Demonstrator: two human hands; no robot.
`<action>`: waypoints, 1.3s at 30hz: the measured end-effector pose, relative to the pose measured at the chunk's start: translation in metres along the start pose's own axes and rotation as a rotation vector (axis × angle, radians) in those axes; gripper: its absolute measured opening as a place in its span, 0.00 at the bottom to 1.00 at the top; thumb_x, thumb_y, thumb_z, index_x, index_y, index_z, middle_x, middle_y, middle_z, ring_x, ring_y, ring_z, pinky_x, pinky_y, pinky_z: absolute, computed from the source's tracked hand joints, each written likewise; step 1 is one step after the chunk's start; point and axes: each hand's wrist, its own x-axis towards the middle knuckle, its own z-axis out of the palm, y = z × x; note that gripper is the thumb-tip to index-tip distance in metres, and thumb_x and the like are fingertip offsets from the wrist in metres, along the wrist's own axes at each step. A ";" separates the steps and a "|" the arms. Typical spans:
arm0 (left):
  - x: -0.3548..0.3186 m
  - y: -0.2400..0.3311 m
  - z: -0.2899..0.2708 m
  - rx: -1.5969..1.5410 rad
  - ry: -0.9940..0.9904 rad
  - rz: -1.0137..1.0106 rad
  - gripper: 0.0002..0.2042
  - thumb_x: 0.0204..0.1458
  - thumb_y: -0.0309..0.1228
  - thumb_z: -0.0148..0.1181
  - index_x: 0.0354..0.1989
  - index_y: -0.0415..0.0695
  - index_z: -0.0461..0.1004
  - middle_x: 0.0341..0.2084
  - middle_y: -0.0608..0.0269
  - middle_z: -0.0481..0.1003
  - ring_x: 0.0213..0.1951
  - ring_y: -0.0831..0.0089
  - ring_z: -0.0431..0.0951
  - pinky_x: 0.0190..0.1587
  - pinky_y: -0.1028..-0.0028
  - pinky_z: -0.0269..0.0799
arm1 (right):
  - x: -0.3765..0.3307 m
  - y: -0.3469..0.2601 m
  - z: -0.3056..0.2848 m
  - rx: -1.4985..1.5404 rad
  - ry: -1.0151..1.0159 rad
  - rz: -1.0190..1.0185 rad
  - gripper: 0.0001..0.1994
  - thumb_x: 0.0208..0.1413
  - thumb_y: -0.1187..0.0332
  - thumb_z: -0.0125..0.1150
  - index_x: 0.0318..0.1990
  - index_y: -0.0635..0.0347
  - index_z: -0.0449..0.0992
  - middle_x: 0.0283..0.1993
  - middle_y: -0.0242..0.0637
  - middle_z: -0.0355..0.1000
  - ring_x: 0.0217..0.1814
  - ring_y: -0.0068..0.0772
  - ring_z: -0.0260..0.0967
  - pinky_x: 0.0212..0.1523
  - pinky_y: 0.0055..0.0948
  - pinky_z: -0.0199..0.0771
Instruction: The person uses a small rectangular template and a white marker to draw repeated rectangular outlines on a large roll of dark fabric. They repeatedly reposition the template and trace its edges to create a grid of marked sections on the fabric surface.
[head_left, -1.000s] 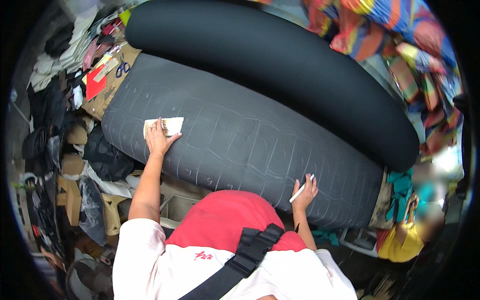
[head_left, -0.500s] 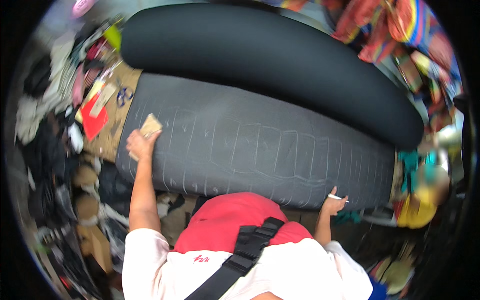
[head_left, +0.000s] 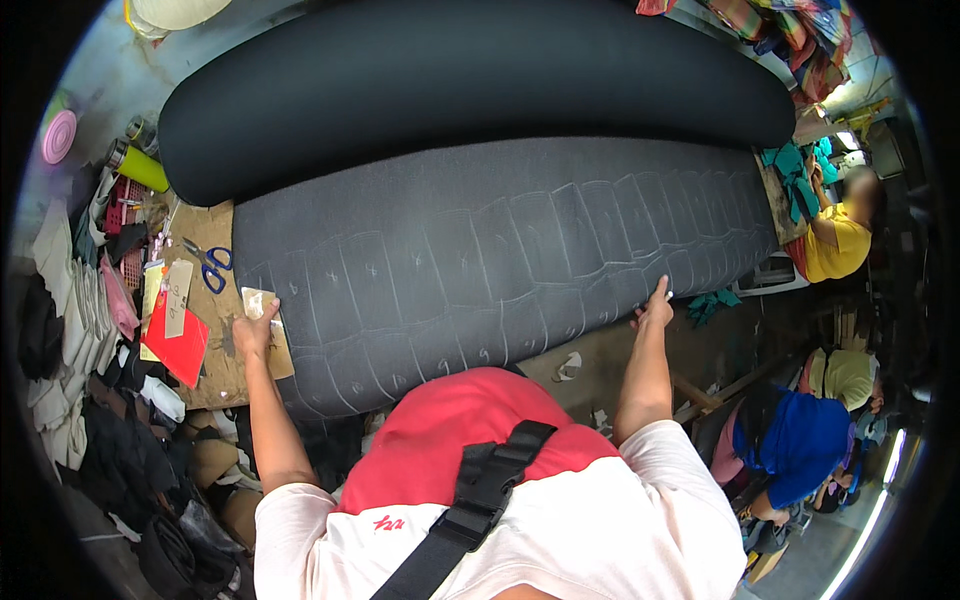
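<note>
The wooden tabletop [head_left: 222,372] carries, far left, a pink basket [head_left: 131,268], its contents unclear. The left hand [head_left: 254,334] pinches a card [head_left: 278,354] between its fingers at the left end of the grey cloth [head_left: 420,225], presumably steadying it; rightward, the right hand's [head_left: 655,310] fingers seem closed on a mostly hidden white stick [head_left: 670,296].

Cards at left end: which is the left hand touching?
The tan card, at the left edge of the grey fabric, under the left hand; the red card and beige strip lie farther left, untouched.
</note>
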 end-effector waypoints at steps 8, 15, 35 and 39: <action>-0.025 -0.009 0.007 0.055 0.270 0.149 0.34 0.31 0.58 0.69 0.33 0.34 0.76 0.29 0.43 0.78 0.35 0.49 0.78 0.39 0.59 0.71 | -0.048 -0.011 0.002 -0.577 0.651 -0.766 0.21 0.53 0.54 0.60 0.46 0.61 0.72 0.38 0.45 0.74 0.36 0.46 0.73 0.40 0.49 0.71; -0.052 0.010 0.014 0.178 0.400 0.005 0.40 0.35 0.61 0.63 0.47 0.37 0.72 0.41 0.43 0.75 0.44 0.49 0.75 0.45 0.58 0.69 | -0.134 -0.006 0.031 -0.261 -0.369 -1.427 0.11 0.53 0.70 0.54 0.45 0.58 0.72 0.36 0.51 0.72 0.39 0.53 0.69 0.40 0.44 0.69; -0.042 0.000 0.028 0.196 0.468 -0.048 0.39 0.33 0.67 0.59 0.42 0.42 0.73 0.33 0.46 0.77 0.37 0.48 0.77 0.39 0.55 0.70 | -0.186 0.029 0.039 -0.397 -0.449 -1.898 0.15 0.43 0.59 0.66 0.35 0.57 0.74 0.45 0.37 0.74 0.52 0.45 0.65 0.51 0.48 0.58; -0.043 0.001 0.026 0.226 0.482 -0.030 0.39 0.33 0.66 0.59 0.45 0.43 0.73 0.35 0.46 0.77 0.39 0.48 0.77 0.40 0.55 0.70 | -0.168 0.020 0.038 -0.490 -0.403 -1.860 0.11 0.47 0.62 0.62 0.38 0.52 0.76 0.37 0.35 0.75 0.45 0.38 0.67 0.48 0.45 0.59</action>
